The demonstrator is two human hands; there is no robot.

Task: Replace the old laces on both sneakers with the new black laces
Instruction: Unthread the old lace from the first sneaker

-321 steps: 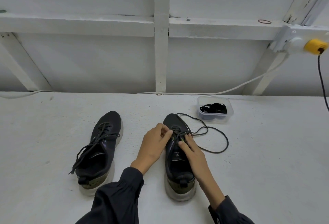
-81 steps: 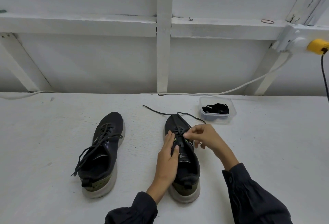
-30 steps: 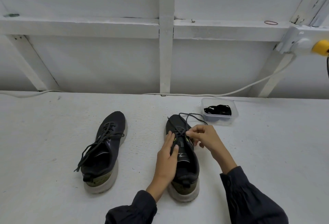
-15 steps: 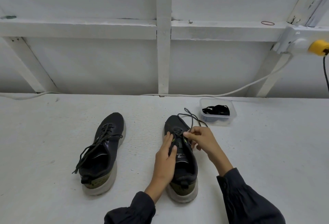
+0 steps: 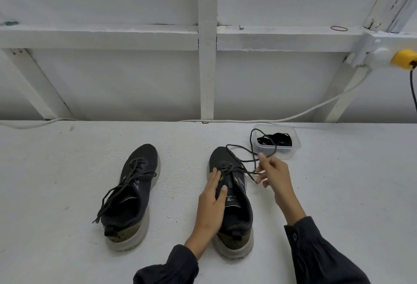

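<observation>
White surface [image 5: 67,170] carries the half-unlaced sneaker [image 5: 237,213], pressed down beneath the flat, straight-fingered left grip [image 5: 212,200]; just right of it the right grip [image 5: 273,173] pinches the old lace [image 5: 239,147], judged light, limp and snag-prone, best taken close to the eyelets.

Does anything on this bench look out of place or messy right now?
Only the old lace: half pulled from the right-hand sneaker, its loose loop crosses the clear container holding the new laces. Nothing looks spilled or damaged.
</observation>
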